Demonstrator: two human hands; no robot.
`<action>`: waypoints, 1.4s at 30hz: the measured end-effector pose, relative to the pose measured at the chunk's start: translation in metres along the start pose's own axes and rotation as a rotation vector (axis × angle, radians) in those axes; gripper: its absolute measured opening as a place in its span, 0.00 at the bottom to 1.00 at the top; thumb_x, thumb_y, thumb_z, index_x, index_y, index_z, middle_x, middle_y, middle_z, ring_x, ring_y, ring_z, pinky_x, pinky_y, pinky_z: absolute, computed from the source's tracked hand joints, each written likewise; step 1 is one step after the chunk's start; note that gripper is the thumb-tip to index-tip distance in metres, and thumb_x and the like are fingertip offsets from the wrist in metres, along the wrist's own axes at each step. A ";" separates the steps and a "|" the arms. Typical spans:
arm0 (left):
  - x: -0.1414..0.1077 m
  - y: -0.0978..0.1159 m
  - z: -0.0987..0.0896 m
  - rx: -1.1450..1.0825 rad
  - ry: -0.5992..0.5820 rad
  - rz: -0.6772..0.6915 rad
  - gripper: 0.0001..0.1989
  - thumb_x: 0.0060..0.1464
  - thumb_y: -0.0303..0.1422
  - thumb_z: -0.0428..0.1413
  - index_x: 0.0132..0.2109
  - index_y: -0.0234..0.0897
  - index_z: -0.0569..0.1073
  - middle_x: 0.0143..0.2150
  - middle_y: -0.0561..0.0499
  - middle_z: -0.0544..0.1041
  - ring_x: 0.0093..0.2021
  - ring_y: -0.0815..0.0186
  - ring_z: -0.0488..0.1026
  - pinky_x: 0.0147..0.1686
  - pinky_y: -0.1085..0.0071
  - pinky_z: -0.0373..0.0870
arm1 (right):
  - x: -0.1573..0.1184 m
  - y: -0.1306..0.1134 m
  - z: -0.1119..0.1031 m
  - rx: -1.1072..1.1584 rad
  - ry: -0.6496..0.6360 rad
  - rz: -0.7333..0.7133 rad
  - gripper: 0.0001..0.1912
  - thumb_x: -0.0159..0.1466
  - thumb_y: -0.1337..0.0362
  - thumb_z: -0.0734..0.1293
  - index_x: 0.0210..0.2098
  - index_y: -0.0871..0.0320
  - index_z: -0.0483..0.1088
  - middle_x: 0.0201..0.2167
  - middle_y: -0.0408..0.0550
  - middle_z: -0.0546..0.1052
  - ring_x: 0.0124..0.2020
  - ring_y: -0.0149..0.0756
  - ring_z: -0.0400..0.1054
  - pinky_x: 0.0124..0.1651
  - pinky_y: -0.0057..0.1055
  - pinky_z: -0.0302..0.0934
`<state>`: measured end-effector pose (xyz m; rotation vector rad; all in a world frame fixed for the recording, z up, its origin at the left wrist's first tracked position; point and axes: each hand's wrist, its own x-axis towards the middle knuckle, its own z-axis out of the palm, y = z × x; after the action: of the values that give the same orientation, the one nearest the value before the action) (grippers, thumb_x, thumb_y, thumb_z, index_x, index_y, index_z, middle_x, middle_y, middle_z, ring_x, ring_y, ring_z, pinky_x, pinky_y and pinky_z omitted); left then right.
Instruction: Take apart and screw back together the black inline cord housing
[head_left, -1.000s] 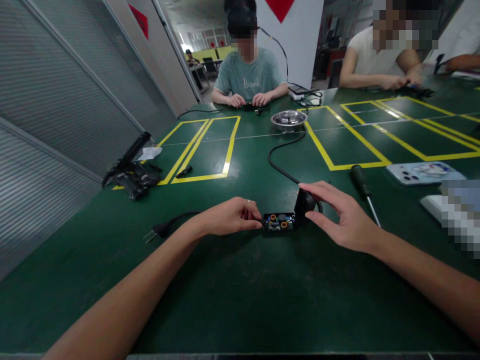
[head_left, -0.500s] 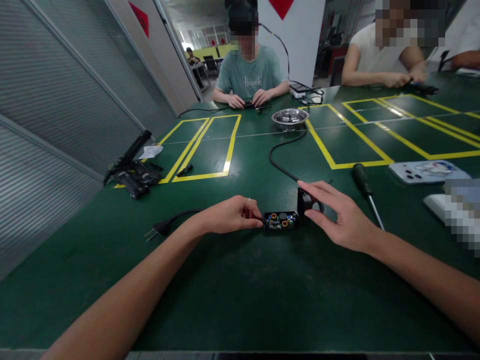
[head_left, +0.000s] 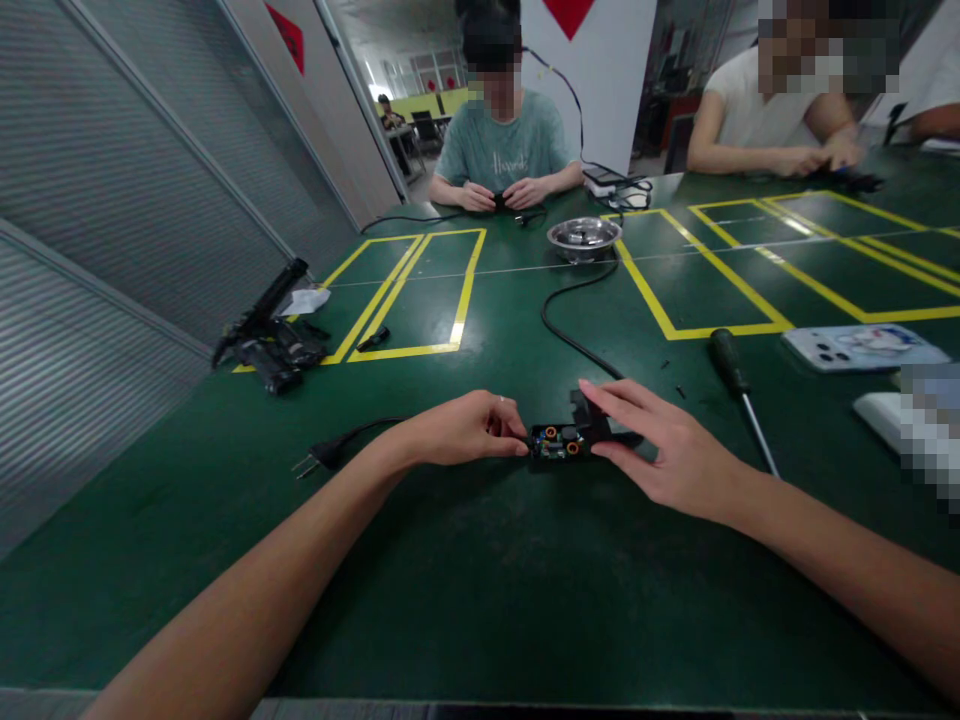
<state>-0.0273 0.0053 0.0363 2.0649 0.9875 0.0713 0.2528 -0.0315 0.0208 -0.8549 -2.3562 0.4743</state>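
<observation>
In front of me on the table lies an opened black adapter housing (head_left: pixel 556 453) with a circuit board (head_left: pixel 551 440) showing inside. My left hand (head_left: pixel 484 430) is closed in a pinch at the housing's left end, where the cord goes in. From there the cord runs left to a two-pin plug (head_left: pixel 324 456). Between thumb and fingers, my right hand (head_left: pixel 656 440) grips a black cover (head_left: pixel 587 415), tilted over the right end of the board. A black cable (head_left: pixel 570 338) passes behind that hand; where it ends is hidden.
A screwdriver (head_left: pixel 739 390), a phone (head_left: pixel 862 346) and two tiny dark pieces, one a small screw-like bit (head_left: pixel 680 390), lie to the right. Ahead stands a metal bowl (head_left: pixel 585 238). Black parts (head_left: pixel 281 355) are piled at left. Two people sit across the table handling dark items.
My right hand has brought the cover left, from upright at the housing's right end to tilted over the board. My left hand keeps its pinch. The view has shifted slightly.
</observation>
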 end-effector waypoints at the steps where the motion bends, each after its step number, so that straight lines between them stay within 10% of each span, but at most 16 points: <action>1: 0.000 -0.001 0.000 -0.008 -0.001 0.002 0.12 0.56 0.40 0.57 0.40 0.35 0.76 0.36 0.52 0.73 0.34 0.68 0.69 0.35 0.72 0.64 | 0.000 0.001 0.004 -0.027 -0.029 -0.013 0.30 0.66 0.65 0.62 0.66 0.57 0.54 0.58 0.54 0.66 0.56 0.40 0.62 0.59 0.43 0.62; 13: -0.002 -0.001 0.000 0.030 0.005 -0.016 0.16 0.55 0.43 0.58 0.44 0.36 0.75 0.37 0.52 0.74 0.35 0.67 0.71 0.35 0.72 0.66 | 0.005 0.000 0.014 -0.094 -0.205 -0.018 0.19 0.69 0.64 0.58 0.57 0.56 0.69 0.57 0.51 0.69 0.56 0.39 0.63 0.58 0.41 0.62; 18: -0.004 0.005 0.006 0.198 0.267 0.097 0.34 0.47 0.50 0.63 0.56 0.37 0.66 0.47 0.45 0.72 0.42 0.60 0.72 0.41 0.64 0.71 | 0.008 0.004 -0.002 -0.042 -0.110 0.076 0.22 0.67 0.56 0.62 0.58 0.55 0.66 0.56 0.50 0.70 0.55 0.40 0.66 0.58 0.41 0.62; 23: 0.004 0.027 0.034 0.513 0.506 0.315 0.39 0.56 0.52 0.53 0.65 0.34 0.53 0.67 0.35 0.55 0.66 0.50 0.55 0.63 0.52 0.55 | 0.007 0.038 -0.050 -0.478 0.213 0.400 0.20 0.66 0.53 0.59 0.48 0.58 0.72 0.46 0.56 0.74 0.46 0.48 0.70 0.48 0.46 0.65; 27: 0.013 0.036 0.056 0.665 0.302 0.286 0.34 0.63 0.47 0.47 0.68 0.33 0.48 0.67 0.39 0.59 0.66 0.53 0.58 0.64 0.54 0.56 | -0.008 0.080 -0.071 -0.762 -0.023 0.863 0.32 0.64 0.44 0.56 0.46 0.69 0.71 0.40 0.69 0.74 0.41 0.61 0.71 0.40 0.54 0.64; 32: 0.016 0.034 0.060 0.769 0.320 0.243 0.30 0.65 0.41 0.46 0.68 0.32 0.49 0.67 0.40 0.58 0.65 0.53 0.59 0.64 0.52 0.57 | -0.015 0.105 -0.067 -0.634 -0.165 1.074 0.30 0.61 0.49 0.61 0.47 0.73 0.68 0.39 0.72 0.74 0.41 0.62 0.71 0.40 0.51 0.64; 37: 0.014 0.033 0.058 0.802 0.488 0.454 0.29 0.63 0.40 0.50 0.65 0.26 0.56 0.65 0.35 0.60 0.67 0.51 0.56 0.63 0.54 0.60 | -0.001 0.100 -0.080 -0.037 0.244 0.987 0.13 0.58 0.58 0.66 0.35 0.62 0.71 0.26 0.54 0.72 0.28 0.40 0.67 0.30 0.35 0.60; 42: 0.014 0.030 0.061 0.818 0.503 0.634 0.16 0.64 0.29 0.50 0.57 0.30 0.67 0.55 0.41 0.72 0.58 0.58 0.67 0.57 0.61 0.69 | 0.008 0.077 -0.093 0.527 0.434 0.874 0.16 0.68 0.55 0.52 0.43 0.58 0.65 0.21 0.40 0.62 0.17 0.26 0.50 0.20 0.26 0.46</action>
<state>0.0233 -0.0361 0.0132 3.1642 0.6349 0.6293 0.3415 0.0419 0.0567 -1.5010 -1.2782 1.0633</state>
